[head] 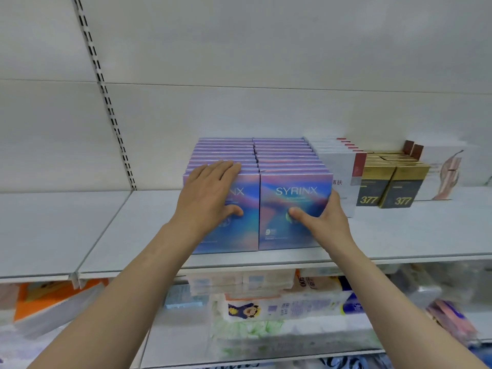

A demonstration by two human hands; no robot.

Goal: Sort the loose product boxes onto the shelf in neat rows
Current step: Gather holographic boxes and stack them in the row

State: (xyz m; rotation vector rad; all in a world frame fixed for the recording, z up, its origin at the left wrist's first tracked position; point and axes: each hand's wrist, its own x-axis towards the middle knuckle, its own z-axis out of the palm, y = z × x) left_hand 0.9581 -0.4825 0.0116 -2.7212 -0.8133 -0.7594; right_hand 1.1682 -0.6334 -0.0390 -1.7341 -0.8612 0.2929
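Head view: two rows of blue-purple SYRINX boxes stand upright on the white shelf (399, 235), packed front to back, touching side by side. Left row (226, 155): left hand (210, 193) lies over the front box's top edge, fingers straight across the box tops, thumb pressed on the front face. Right row (287, 158): right hand (327, 222) holds the front box (290, 209) at its right edge, thumb on the face, fingers hidden behind the edge. Just right of the rows, white boxes with red corners (340, 166) stand in a row, then gold-and-black boxes marked 377 (394, 182). Lower shelf: mixed packaged goods (279, 304), blurred
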